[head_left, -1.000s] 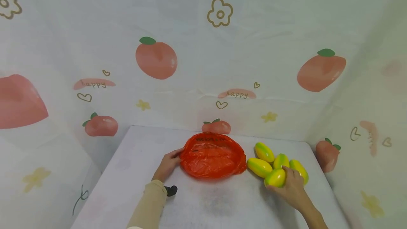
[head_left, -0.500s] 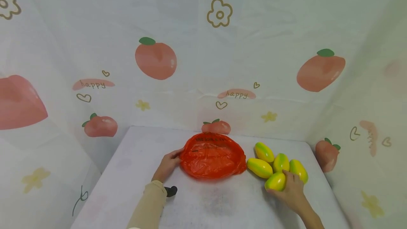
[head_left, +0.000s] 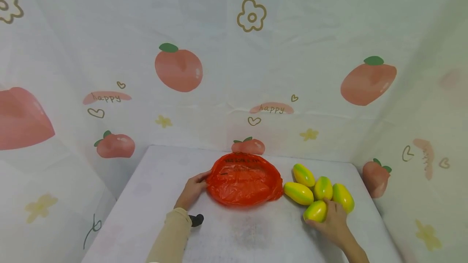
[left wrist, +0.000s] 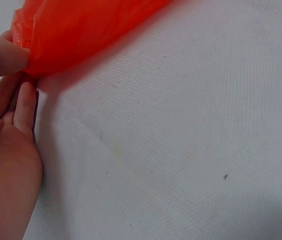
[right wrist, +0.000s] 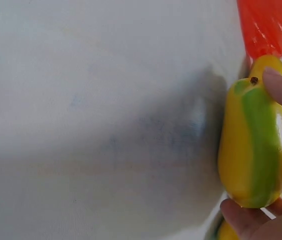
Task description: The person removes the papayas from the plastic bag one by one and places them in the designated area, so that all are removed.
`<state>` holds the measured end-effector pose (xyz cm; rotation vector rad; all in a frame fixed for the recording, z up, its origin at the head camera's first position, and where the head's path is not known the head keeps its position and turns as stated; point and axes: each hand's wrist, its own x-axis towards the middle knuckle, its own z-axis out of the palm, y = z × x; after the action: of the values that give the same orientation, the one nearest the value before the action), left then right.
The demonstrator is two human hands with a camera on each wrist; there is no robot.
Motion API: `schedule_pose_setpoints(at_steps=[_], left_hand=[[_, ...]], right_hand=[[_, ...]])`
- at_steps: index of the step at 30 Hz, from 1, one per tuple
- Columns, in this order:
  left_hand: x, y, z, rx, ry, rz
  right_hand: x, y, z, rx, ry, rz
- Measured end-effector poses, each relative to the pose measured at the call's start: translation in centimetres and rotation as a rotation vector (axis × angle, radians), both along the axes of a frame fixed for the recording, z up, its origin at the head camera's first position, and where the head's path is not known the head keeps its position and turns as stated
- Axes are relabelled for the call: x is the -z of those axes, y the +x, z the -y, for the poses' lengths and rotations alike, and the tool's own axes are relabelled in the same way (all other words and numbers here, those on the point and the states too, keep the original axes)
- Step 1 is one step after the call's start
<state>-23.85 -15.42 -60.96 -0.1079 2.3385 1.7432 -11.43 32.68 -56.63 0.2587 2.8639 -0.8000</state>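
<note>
A red plastic bag lies with its mouth spread wide on the table. My left hand pinches the bag's left edge; in the left wrist view thumb and fingers meet at a fold of the red film. To the right, my right hand holds a yellow mango with a green stripe, thumb at one end and fingers at the other. The right wrist view shows that mango close up, stem end toward the thumb. Several like mangoes, such as one nearest the bag, lie just beyond it.
A white-covered table runs back to a fabric backdrop printed with fruit and flowers. A black strap end sticks out at the left sleeve. The mangoes sit close together near the right edge.
My right hand and its mango have shifted slightly toward me, away from the other mangoes. The left hand and the bag stay in place.
</note>
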Motion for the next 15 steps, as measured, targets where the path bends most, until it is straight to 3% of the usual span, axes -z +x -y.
schedule_pose_setpoints(at_steps=[15], left_hand=[[-0.47,0.12,0.24,0.001,0.061,0.007]], right_hand=[[-0.27,0.18,0.32,-0.009,-0.026,-0.018]])
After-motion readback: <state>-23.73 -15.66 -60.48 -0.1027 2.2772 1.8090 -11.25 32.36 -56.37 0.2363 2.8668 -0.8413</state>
